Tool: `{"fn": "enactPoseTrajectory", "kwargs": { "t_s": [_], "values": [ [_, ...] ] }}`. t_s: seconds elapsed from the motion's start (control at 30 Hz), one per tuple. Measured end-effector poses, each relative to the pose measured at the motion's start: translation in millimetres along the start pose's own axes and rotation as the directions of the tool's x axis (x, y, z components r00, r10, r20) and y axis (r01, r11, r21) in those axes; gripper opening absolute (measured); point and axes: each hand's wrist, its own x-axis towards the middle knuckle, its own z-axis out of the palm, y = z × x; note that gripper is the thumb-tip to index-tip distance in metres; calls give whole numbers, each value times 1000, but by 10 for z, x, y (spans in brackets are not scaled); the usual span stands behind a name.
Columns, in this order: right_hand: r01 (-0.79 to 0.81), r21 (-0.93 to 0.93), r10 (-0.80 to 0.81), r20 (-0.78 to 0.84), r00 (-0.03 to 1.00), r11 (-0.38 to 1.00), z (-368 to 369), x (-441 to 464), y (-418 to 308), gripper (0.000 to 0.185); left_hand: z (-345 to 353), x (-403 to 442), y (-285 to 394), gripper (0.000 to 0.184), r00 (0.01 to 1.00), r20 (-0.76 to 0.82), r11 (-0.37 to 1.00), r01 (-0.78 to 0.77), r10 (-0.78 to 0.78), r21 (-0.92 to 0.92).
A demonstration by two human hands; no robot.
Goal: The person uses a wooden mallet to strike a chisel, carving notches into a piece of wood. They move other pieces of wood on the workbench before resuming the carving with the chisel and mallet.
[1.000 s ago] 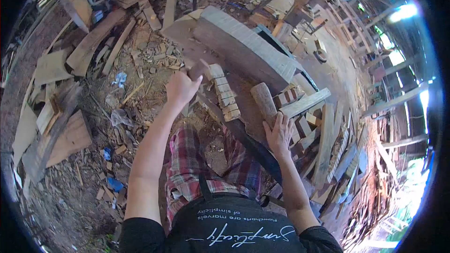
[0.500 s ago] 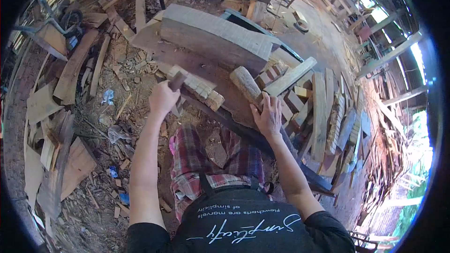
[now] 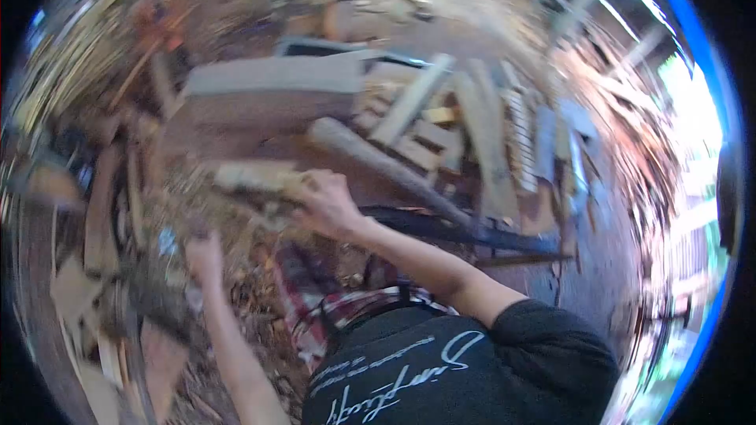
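My left hand [image 3: 205, 258] is low at the left above the littered ground, closed and smeared by motion. A dark blur shows above its fist, too unclear to name. My right hand [image 3: 329, 206] reaches across to the left, its fingers curled over the right end of a pale, rough wood block [image 3: 256, 179]. This block lies at the front left of the brown work surface. A long round log [image 3: 370, 159] slants across the surface, right of my right hand. Behind them lies a big squared timber beam [image 3: 272, 79].
Several wood offcuts and a pale plank [image 3: 413, 101] are piled at the right of the work surface. A dark bar [image 3: 457, 230] runs along its front edge. Boards [image 3: 102, 212] and scraps litter the ground at left.
The view has swung to the right. My right hand has left the log and come onto the pale block. My left hand, which held a short dark wooden piece, has dropped down and away from the block.
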Motion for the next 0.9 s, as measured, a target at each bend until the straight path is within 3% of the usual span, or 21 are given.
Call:
{"fn": "enactPoseTrajectory", "kwargs": {
  "t_s": [0.03, 0.1, 0.13, 0.17, 0.23, 0.27, 0.3, 0.33, 0.4, 0.47, 0.5, 0.53, 0.57, 0.6, 0.63, 0.7, 0.73, 0.77, 0.83, 0.87, 0.9],
  "values": [
    [-13, 29, 12, 6, 1000, 999, -45, -53, 106, 41, -85, -72, -43, 43, 995, -50, 986, 89, -82, 142],
    [-49, 12, 50, -118, 992, 999, -509, -204, 358, 33, -163, -154, -323, 33, 986, -76, 988, 152, -150, 15],
    [-20, 51, 30, -204, 979, 999, -755, -279, 388, 26, 24, 102, -1236, 38, 988, -78, 991, 136, -136, -12],
    [-149, -22, 138, -255, 957, 989, -1123, -361, 443, 20, -16, -99, -1232, 43, 980, -188, 998, 64, -58, 24],
    [-369, -106, 280, -472, 836, 923, -1501, -661, 753, 30, -211, -302, -1323, 50, 968, -164, 969, 213, -191, 126],
    [-519, -306, 328, -501, 801, 799, -1698, -805, 851, 40, -175, -352, -1632, 53, 971, -192, 971, 174, -142, 162],
    [-662, -403, 493, -451, 744, 632, -1862, -926, 954, 55, -97, -357, -1872, 56, 972, -215, 971, 134, -90, 200],
    [-723, -470, 547, -473, 691, 506, -1968, -1059, 1023, 63, -32, -381, -1867, 56, 976, -203, 973, 115, -73, 201],
    [-759, -485, 661, -401, 635, 435, -2009, -1261, 1188, 67, 93, -502, -1747, 63, 927, -250, 954, 298, -279, 39],
    [-763, -526, 774, -276, 570, 375, -2070, -1304, 1295, 74, 246, -447, -1602, 66, 940, -207, 954, 291, -271, 67],
    [-776, -516, 778, -291, 556, 362, -2088, -1344, 1350, 74, 294, -435, -1510, 69, 943, -176, 949, 302, -282, 95],
    [-790, -454, 772, -286, 567, 412, -2078, -1383, 1431, 76, 201, -544, -992, 73, 972, -74, 974, 227, -225, 23],
    [-796, -391, 763, -283, 582, 462, -2137, -1342, 1426, 77, 253, -496, -841, 73, 975, -74, 978, 209, -207, 20],
    [-847, -226, 802, -277, 529, 481, -2225, -1324, 1405, 76, 288, -440, -725, 73, 982, -81, 974, 180, -170, 139],
    [-851, -217, 801, -289, 525, 479, -2304, -1310, 1349, 76, 322, -386, -648, 74, 987, -86, 955, 153, -136, 255],
    [-818, 84, 785, -350, 511, 570, -2420, -1382, 1246, 74, 431, -241, -564, 71, 989, -143, 972, 56, -24, 226],
    [-704, 83, 643, -493, 586, 705, -2434, -1437, 1309, 74, 408, -196, -560, 70, 991, -48, 990, 125, -121, 67],
    [-712, 88, 651, -495, 576, 697, -2550, -1419, 1269, 74, 371, -170, -527, 68, 977, 64, 975, 207, -203, -80],
    [-866, 96, 814, -405, 416, 490, -2883, -1327, 1162, 78, 357, -116, -607, 67, 977, 48, 976, 209, -206, -65],
    [-841, 6, 722, -514, 462, 542, -2887, -1423, 1299, 76, 357, -95, -642, 66, 976, 26, 974, 219, -217, -63],
    [-892, -60, 770, -481, 418, 447, -2998, -1414, 1307, 72, 362, -105, -646, 66, 977, 28, 975, 215, -214, -60]
  ]
}}
